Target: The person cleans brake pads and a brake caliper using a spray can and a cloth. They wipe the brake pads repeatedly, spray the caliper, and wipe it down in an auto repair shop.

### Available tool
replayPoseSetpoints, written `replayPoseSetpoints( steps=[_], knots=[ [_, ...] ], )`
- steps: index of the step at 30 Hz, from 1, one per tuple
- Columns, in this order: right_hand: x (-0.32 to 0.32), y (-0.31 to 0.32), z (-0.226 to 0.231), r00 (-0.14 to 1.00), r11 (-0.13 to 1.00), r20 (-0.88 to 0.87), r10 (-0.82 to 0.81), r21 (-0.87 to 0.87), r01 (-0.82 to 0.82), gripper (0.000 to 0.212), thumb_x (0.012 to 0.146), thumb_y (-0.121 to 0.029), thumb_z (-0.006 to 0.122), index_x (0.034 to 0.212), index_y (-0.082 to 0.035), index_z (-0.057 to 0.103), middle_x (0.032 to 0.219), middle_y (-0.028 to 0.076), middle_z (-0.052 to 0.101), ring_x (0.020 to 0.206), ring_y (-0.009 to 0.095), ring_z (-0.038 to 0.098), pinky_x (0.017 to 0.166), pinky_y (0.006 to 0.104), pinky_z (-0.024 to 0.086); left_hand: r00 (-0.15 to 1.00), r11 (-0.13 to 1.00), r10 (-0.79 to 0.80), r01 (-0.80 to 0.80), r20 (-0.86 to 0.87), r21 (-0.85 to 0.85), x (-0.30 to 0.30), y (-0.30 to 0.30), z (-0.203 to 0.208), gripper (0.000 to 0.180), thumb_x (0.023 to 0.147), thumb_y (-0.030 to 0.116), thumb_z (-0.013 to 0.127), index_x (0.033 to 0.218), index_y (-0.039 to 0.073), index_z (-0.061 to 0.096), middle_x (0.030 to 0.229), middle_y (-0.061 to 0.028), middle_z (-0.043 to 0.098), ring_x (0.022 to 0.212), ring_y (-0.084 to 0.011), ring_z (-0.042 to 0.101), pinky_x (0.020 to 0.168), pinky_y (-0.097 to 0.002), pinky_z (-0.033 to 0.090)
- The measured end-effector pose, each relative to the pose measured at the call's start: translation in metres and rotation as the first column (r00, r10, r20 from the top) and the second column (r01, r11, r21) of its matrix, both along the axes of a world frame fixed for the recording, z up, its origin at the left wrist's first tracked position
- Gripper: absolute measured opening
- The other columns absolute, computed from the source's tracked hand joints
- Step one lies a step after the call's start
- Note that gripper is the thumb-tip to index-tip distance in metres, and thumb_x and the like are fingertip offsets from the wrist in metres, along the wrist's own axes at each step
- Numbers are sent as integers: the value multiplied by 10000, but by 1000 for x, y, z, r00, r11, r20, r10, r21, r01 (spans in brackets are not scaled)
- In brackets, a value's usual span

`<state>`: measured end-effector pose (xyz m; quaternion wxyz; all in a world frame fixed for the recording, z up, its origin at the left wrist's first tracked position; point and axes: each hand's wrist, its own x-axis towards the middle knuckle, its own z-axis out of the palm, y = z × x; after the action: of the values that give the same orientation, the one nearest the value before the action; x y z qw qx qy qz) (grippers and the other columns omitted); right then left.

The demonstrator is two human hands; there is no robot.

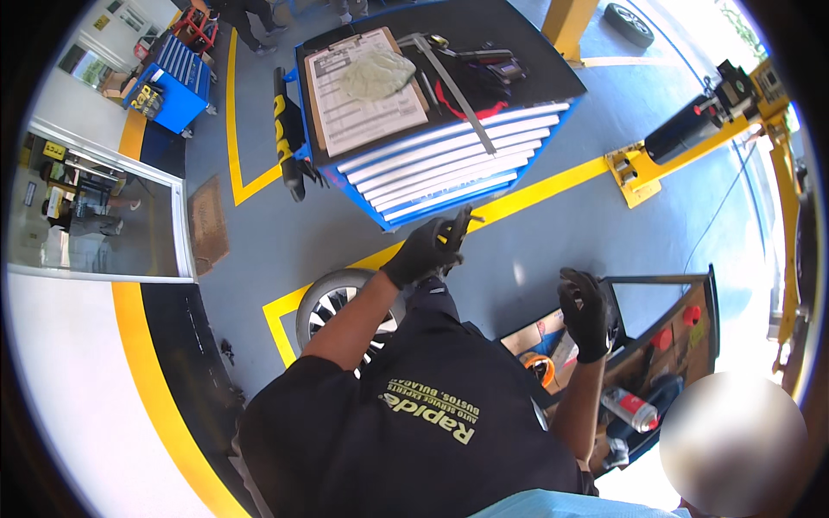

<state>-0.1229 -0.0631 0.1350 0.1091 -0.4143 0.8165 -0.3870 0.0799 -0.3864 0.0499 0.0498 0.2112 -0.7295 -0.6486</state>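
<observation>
My left hand (pixel 429 248), in a black glove, is in the air just in front of the blue tool cabinet (pixel 449 177). Its fingers are stretched out and apart, with nothing visible in them. My right hand (pixel 585 318), also black-gloved, is raised beside a low cart (pixel 673 345) on the right. Its fingers are loosely bent with a gap between them, and I see nothing held. On the cabinet's black top lie a clipboard with a printed form (pixel 350 121), a crumpled pale cloth or glove (pixel 377 74) and a long metal ruler-like strip (pixel 458 97).
A wheel (pixel 332 302) lies below my left forearm. The cart holds a spray can (pixel 629 409) and a roll of orange tape (pixel 537 369). Yellow lift arms (pixel 635 177) stand at right, a loose tyre (pixel 629 24) beyond. Another blue cabinet (pixel 173 82) and people's legs (pixel 249 22) show far left.
</observation>
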Motion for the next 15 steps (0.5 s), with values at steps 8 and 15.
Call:
replayPoseSetpoints(
  steps=[8, 15],
  knots=[
    [-55, -428, 32, 870, 844, -348, 348, -286, -453, 309, 949, -159, 755, 1243, -64, 738, 1108, 155, 753, 1023, 367, 729, 888, 451, 579, 977, 975, 188, -198, 103, 104, 35, -108, -2, 688, 810, 122, 905, 1411, 10, 589, 1185, -120, 736, 1023, -210, 727, 850, -359, 619],
    [-82, -609, -32, 755, 870, -556, 348, -109, -481, 355, 902, -242, 740, 1244, -147, 748, 1129, 131, 749, 1040, 361, 723, 893, 503, 581, 969, 886, 203, -242, 140, 395, 38, -134, 23, 656, 826, 41, 859, 1408, 4, 559, 1151, -105, 683, 1017, -166, 694, 804, -317, 612]
  ],
)
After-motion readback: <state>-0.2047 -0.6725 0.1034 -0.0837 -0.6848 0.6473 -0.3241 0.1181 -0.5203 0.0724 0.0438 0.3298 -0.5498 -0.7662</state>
